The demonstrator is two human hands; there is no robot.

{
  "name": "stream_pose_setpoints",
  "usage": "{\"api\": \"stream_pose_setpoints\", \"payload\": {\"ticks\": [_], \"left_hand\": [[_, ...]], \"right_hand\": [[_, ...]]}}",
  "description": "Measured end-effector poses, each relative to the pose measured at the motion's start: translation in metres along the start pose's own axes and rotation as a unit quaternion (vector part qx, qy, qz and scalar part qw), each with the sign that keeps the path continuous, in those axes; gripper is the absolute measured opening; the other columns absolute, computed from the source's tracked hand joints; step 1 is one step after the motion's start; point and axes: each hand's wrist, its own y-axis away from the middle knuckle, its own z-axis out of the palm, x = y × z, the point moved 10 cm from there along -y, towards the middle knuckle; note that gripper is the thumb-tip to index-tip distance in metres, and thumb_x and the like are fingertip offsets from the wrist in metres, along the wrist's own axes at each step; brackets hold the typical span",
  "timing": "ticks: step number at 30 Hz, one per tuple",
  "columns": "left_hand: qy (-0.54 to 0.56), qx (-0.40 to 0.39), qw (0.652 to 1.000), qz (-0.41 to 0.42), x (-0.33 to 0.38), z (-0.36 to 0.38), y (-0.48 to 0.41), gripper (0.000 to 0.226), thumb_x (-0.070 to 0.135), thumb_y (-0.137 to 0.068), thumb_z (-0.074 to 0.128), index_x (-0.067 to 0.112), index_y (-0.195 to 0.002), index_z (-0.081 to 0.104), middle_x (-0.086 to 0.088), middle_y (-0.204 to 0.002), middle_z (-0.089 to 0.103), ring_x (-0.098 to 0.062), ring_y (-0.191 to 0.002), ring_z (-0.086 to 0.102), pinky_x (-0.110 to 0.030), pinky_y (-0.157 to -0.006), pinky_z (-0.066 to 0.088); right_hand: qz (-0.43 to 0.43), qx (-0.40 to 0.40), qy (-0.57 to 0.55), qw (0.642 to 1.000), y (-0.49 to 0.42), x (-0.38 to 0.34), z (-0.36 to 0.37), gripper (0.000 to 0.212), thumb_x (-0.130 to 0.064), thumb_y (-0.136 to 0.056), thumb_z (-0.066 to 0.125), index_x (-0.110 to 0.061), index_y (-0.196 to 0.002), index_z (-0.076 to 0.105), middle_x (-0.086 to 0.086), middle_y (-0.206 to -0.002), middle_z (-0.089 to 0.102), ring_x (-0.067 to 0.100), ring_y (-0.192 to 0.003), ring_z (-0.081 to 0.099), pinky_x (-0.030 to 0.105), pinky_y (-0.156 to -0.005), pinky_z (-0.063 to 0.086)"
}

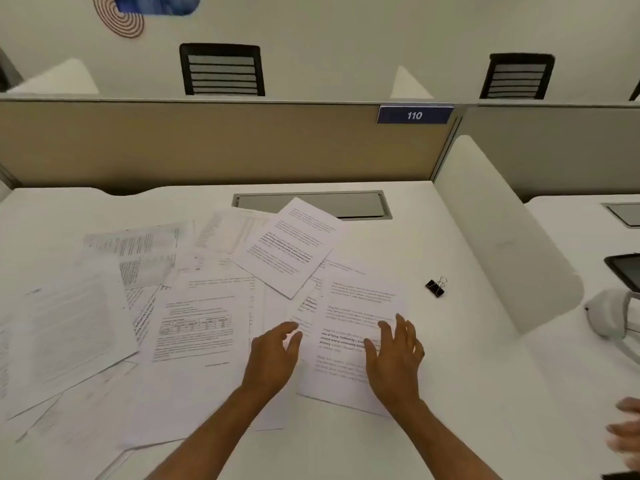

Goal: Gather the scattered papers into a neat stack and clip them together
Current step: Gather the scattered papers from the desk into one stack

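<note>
Papers [207,306] scattered, overlapping, unclipped

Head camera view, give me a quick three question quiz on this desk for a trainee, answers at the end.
1. True or false: the binder clip is already clamped on the papers.
2. Which hand rests on the sheet nearest the clip? A. left hand B. right hand
3. What number is on the blue sign on the partition?

Key: 1. False, it lies apart on the bare desk. 2. B. 3. 110.
</note>
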Motion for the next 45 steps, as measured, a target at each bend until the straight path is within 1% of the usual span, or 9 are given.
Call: {"api": "stream_pose_setpoints", "payload": {"ticks": [6, 11, 15, 19, 22, 30, 36, 40, 45], "left_hand": [[0.049, -0.061, 0.994, -0.073, -0.001, 0.032, -0.022, 0.041, 0.031, -0.104, 0.056, 0.012, -0.141, 0.057, -0.009, -0.143, 0.063, -0.025, -0.128, 0.061, -0.028, -0.098, 0.045], [0.077, -0.098, 0.983, -0.133, -0.002, 0.051, -0.038, 0.05, 0.034, -0.104, 0.056, 0.012, -0.147, 0.048, -0.01, -0.152, 0.054, -0.03, -0.137, 0.053, -0.04, -0.11, 0.045], [0.089, -0.117, 0.973, -0.178, -0.01, 0.066, -0.048, 0.051, 0.036, -0.1, 0.059, 0.005, -0.14, 0.051, -0.012, -0.145, 0.058, -0.031, -0.131, 0.057, -0.043, -0.107, 0.049], [0.087, -0.099, 0.973, -0.187, -0.012, 0.068, -0.056, 0.019, 0.033, -0.094, 0.063, 0.016, -0.102, 0.06, -0.011, -0.114, 0.07, -0.029, -0.104, 0.068, -0.048, -0.096, 0.058], [0.082, -0.08, 0.976, -0.186, -0.012, 0.065, -0.056, 0.016, 0.028, -0.092, 0.065, 0.018, -0.087, 0.053, -0.009, -0.099, 0.07, -0.028, -0.096, 0.07, -0.046, -0.089, 0.06], [0.14, -0.062, 0.972, -0.18, -0.007, 0.064, -0.058, 0.012, 0.016, -0.094, 0.065, 0.018, -0.098, 0.054, -0.004, -0.102, 0.068, -0.025, -0.094, 0.071, -0.044, -0.087, 0.063], [0.121, -0.077, 0.982, -0.119, 0.004, 0.071, -0.057, 0.017, 0.017, -0.099, 0.061, 0.022, -0.114, 0.054, 0.008, -0.11, 0.064, -0.01, -0.092, 0.066, -0.018, -0.068, 0.052], [0.139, -0.11, 0.978, -0.107, 0.009, 0.074, -0.057, 0.024, 0.019, -0.101, 0.058, 0.024, -0.125, 0.059, 0.004, -0.124, 0.068, -0.017, -0.104, 0.07, -0.032, -0.084, 0.061], [0.2, -0.137, 0.962, -0.128, 0.001, 0.059, -0.058, 0.021, 0.02, -0.103, 0.058, 0.028, -0.122, 0.059, 0.001, -0.125, 0.071, -0.021, -0.101, 0.074, -0.038, -0.086, 0.063]], "right_hand": [[0.062, -0.065, -0.004, 0.996, -0.002, 0.028, 0.029, 0.045, -0.032, -0.093, 0.066, -0.009, -0.132, 0.062, 0.024, -0.153, 0.045, 0.045, -0.143, 0.038, 0.062, -0.113, 0.033], [0.062, -0.039, 0.013, 0.997, 0.002, 0.028, 0.029, 0.049, -0.037, -0.089, 0.06, -0.009, -0.129, 0.062, 0.023, -0.149, 0.05, 0.045, -0.139, 0.043, 0.062, -0.11, 0.037], [0.055, -0.02, 0.018, 0.998, 0.004, 0.026, 0.025, 0.05, -0.039, -0.088, 0.056, -0.01, -0.127, 0.063, 0.022, -0.147, 0.052, 0.044, -0.137, 0.046, 0.06, -0.109, 0.039], [0.05, -0.013, 0.028, 0.998, 0.003, 0.025, 0.025, 0.052, -0.044, -0.09, 0.047, -0.011, -0.126, 0.063, 0.021, -0.145, 0.054, 0.043, -0.135, 0.048, 0.059, -0.107, 0.042], [0.046, -0.005, 0.032, 0.998, 0.004, 0.025, 0.025, 0.055, -0.047, -0.091, 0.04, -0.011, -0.127, 0.063, 0.021, -0.145, 0.054, 0.042, -0.135, 0.047, 0.059, -0.108, 0.041], [0.048, -0.001, 0.029, 0.998, 0.005, 0.025, 0.024, 0.055, -0.048, -0.091, 0.04, -0.012, -0.126, 0.063, 0.019, -0.145, 0.054, 0.04, -0.136, 0.046, 0.056, -0.109, 0.038], [0.06, -0.011, 0.032, 0.998, 0.004, 0.027, 0.025, 0.055, -0.048, -0.091, 0.039, -0.013, -0.126, 0.063, 0.018, -0.146, 0.054, 0.041, -0.136, 0.046, 0.058, -0.109, 0.039], [0.076, -0.024, 0.01, 0.997, 0.004, 0.03, 0.027, 0.054, -0.049, -0.092, 0.044, -0.015, -0.131, 0.06, 0.017, -0.15, 0.049, 0.039, -0.14, 0.043, 0.059, -0.112, 0.035], [0.146, -0.01, -0.128, 0.981, -0.002, 0.032, 0.009, 0.061, -0.037, -0.096, 0.063, -0.015, -0.148, 0.04, 0.011, -0.159, 0.037, 0.03, -0.147, 0.033, 0.056, -0.118, 0.027]]}}
